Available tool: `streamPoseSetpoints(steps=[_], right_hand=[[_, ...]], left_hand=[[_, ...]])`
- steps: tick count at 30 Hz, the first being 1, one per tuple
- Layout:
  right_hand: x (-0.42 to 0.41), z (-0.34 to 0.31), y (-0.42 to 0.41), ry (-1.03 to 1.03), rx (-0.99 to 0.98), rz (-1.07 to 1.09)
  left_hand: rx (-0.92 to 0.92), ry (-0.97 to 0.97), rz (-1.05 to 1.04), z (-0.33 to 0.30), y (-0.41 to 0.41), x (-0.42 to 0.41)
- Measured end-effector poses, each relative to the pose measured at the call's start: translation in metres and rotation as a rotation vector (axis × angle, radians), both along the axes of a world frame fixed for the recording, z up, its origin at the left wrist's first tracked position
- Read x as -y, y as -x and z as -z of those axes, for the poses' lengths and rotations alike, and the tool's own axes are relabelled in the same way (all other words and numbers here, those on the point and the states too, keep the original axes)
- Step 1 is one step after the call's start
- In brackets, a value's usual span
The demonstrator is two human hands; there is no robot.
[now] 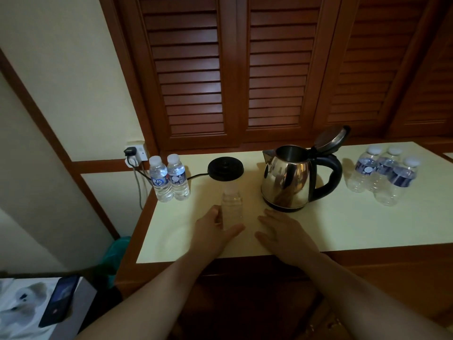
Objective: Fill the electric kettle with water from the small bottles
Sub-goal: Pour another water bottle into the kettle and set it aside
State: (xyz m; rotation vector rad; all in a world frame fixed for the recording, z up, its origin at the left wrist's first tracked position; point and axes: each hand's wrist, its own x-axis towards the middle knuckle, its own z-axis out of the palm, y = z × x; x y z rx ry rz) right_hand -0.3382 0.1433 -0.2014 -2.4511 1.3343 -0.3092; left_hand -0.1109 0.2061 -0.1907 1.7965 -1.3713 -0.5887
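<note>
A steel electric kettle [291, 182] with a black handle stands on the pale tabletop [343, 224], its lid tipped open at the back. My left hand [213, 231] grips a small capped water bottle [231, 204], upright and blurred, in front of the black kettle base [225, 168]. My right hand [282, 234] lies flat with straight fingers on the table just in front of the kettle. Two full labelled bottles [169, 177] stand at the left. Three bottles [384, 173], which look empty, stand capped at the right.
The base's cord runs left to a wall socket [136, 153] with plugs in it. Brown louvred doors [232, 69] rise behind the table. A phone [60, 300] lies on a white box at lower left. A teal bag [115, 251] sits beside the table's left edge.
</note>
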Motion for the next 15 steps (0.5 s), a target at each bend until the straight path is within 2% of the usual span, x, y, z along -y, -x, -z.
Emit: streamPoseSetpoints(steps=[3,5,6,7,10,15], right_hand=[[0.003,-0.025,-0.016,-0.077,0.205,0.092],[0.004,-0.056,-0.033,-0.032,0.43,0.085],[0.005,-0.075,-0.042,0.018,0.48,0.052],[0.006,-0.092,-0.05,0.059,0.476,0.014],[0.005,-0.129,-0.071,0.151,0.303,-0.075],[0.007,-0.14,-0.085,0.184,0.159,-0.038]], left_hand=[[-0.016,0.029,0.01,0.003,-0.001,0.0],[-0.047,0.032,0.019,0.004,-0.001,0.0],[-0.055,0.033,0.018,0.004,-0.001,0.0],[-0.057,0.037,0.015,0.004,-0.001,0.001],[-0.05,0.047,0.017,0.006,-0.002,0.002],[-0.042,0.04,0.035,0.005,-0.003,0.002]])
